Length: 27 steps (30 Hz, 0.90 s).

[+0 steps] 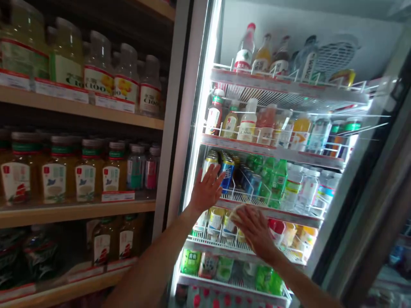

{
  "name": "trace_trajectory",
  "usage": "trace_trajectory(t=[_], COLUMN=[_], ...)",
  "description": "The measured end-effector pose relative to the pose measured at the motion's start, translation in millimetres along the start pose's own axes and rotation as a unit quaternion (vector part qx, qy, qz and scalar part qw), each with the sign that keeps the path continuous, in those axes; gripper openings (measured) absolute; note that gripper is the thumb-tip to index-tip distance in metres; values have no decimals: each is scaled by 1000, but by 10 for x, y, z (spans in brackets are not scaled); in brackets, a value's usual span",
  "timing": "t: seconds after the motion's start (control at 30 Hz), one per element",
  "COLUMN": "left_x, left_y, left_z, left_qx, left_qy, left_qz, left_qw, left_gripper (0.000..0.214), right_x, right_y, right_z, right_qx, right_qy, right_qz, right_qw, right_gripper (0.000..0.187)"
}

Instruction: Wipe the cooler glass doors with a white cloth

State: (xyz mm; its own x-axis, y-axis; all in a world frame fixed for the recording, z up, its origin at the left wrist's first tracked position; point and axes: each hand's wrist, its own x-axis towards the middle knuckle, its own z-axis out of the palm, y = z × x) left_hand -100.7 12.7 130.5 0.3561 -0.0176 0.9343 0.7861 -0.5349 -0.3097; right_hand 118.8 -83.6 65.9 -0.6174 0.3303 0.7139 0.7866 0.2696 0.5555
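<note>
An open drinks fridge stands in front of me, its wire shelves (pixel 276 212) full of bottles and cans. My left hand (pixel 207 189) is open, fingers spread, resting at the left end of the third shelf beside a blue can (pixel 227 172). My right hand (pixel 253 229) lies just below and to the right, pressing a pale cloth (pixel 236 212) against the front edge of that same shelf. Its fingers are bent over the cloth.
The fridge door (pixel 369 192) hangs open at the right. Wooden shelves (pixel 80 109) at the left carry rows of juice and tea bottles (pixel 54 175). Green bottles (pixel 272 177) and clear bottles (pixel 305 186) fill the third fridge shelf; more drinks sit above and below.
</note>
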Motion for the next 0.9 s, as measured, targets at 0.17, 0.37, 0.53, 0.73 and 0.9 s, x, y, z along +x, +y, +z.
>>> trace_trajectory(t=[0.17, 0.37, 0.53, 0.73, 0.9], left_x=[10, 47, 70, 81, 92], left_y=[3, 40, 30, 22, 42], left_z=[-18, -76, -65, -60, -85], left_qx=[13, -21, -69, -118, -123], left_qy=[-13, -117, -141, -134, -145], left_qz=[-5, -30, -40, -66, -74], left_qw=[1000, 992, 987, 982, 979], left_gripper=[50, 50, 54, 60, 63], right_x=[229, 20, -135, 247, -262], right_y=[522, 455, 289, 781, 285], right_z=[-261, -186, -256, -419, -149], right_qx=[-59, -48, -4, -21, 23], right_qy=[99, 51, -28, 82, 51], right_qz=[174, 150, 81, 254, 100], right_qw=[978, 986, 996, 964, 993], right_gripper=[54, 43, 40, 46, 44])
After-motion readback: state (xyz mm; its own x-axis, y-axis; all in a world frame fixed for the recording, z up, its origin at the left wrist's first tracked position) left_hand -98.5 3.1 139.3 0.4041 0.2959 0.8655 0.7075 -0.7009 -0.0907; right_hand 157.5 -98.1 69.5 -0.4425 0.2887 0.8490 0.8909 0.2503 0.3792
